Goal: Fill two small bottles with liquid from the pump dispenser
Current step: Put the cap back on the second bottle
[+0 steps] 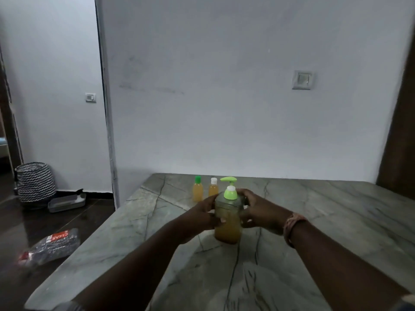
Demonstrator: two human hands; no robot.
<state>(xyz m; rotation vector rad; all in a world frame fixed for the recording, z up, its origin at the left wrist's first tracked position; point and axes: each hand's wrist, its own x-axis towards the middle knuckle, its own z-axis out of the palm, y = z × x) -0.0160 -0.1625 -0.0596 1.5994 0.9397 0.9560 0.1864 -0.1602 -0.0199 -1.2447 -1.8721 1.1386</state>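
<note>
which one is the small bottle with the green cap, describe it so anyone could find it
On the grey stone table, look past the pump dispenser held in both hands, toward the wall. Two small bottles of amber liquid stand there side by side; the green-capped bottle is the left one, while its neighbour has a white cap.

"CLEAR" on floor packet (pixel 54 244)
</note>
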